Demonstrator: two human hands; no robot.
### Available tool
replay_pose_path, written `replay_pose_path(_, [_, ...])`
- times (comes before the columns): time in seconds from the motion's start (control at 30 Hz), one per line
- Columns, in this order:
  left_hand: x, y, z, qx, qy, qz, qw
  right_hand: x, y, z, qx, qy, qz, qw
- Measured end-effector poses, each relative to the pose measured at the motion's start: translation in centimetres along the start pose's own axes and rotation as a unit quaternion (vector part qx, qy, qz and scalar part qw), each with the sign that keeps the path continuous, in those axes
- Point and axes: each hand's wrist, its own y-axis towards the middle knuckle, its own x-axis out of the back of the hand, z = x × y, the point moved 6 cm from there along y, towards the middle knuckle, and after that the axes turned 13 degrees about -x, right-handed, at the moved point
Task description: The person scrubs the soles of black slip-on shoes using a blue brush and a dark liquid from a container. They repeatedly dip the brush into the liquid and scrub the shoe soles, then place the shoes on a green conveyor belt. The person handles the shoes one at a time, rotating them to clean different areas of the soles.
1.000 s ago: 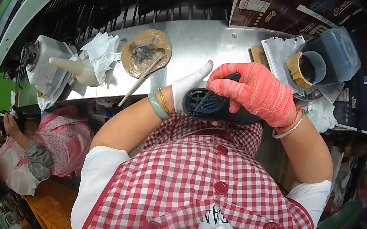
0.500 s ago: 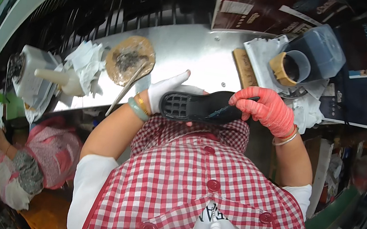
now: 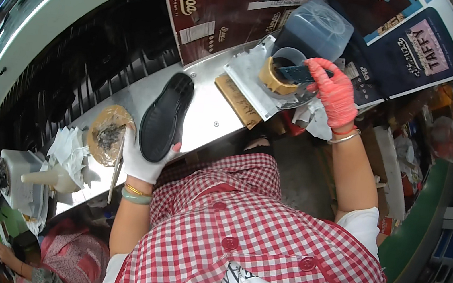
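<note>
Head view, looking straight down: the person's red-and-white checked shirt (image 3: 237,230) fills the lower middle, and its lower edge is cut off by the dark fisheye rim. From it the left forearm runs up to the left hand (image 3: 146,159), in a white glove with bangles at the wrist. That hand grasps the near end of a black shoe sole (image 3: 165,116), thumb on one side and fingers hidden underneath. The sole lies tread-up, its far end resting over the metal worktable (image 3: 208,104). Whether its near end touches the table cannot be told.

Just left of the hand sits a round brown dish (image 3: 106,135) holding dark residue, with a thin stick (image 3: 116,169) beside it. Crumpled white paper (image 3: 72,146) and a white squeeze bottle (image 3: 53,180) lie further left, partly overlapping. At the bottom left corner another person's hand (image 3: 5,254) and pink sleeve are only partly seen.

The right arm stretches out to the right hand (image 3: 335,90), in a red glove, closed around a dark flat tool (image 3: 297,73) whose tip dips into a round tan pot (image 3: 277,76). What the pot contains is hard to make out. The pot stands on a white sheet (image 3: 247,78), with a brown block (image 3: 238,101) beside it. Beyond it a translucent blue-grey tub (image 3: 314,29) stands, and printed cartons (image 3: 228,3) lean behind, their tops cropped by the frame. A black ribbed conveyor (image 3: 94,53) curves away at far left.
</note>
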Motion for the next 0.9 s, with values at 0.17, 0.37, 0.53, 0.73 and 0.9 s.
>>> replay_pose_path(0.17, [1.4,-1.6,4.0,0.078,0.001,-0.056,0.995,-0.2,1.3,-1.0,-0.022,0.003,0.022,1.0])
replay_pose_path(0.37, [1.3,-2.3,4.4,0.09,0.023,0.01,0.996,1.0,2.9,-2.0,-0.033,-0.047,0.007,0.998])
replay_pose_path(0.53, [-0.5,-1.9,4.5,0.082,-0.02,0.046,0.995,2.1,3.4,-3.4,-0.066,0.051,0.043,0.996])
replay_pose_path(0.73, [-3.9,-1.7,4.9,0.056,-0.07,0.074,0.993,-7.0,-4.8,-1.3,-0.091,0.172,0.181,0.964])
replay_pose_path(0.9, [-6.2,-2.3,4.8,0.054,-0.139,0.139,0.979,-12.4,-8.4,-0.6,-0.098,0.204,0.235,0.945])
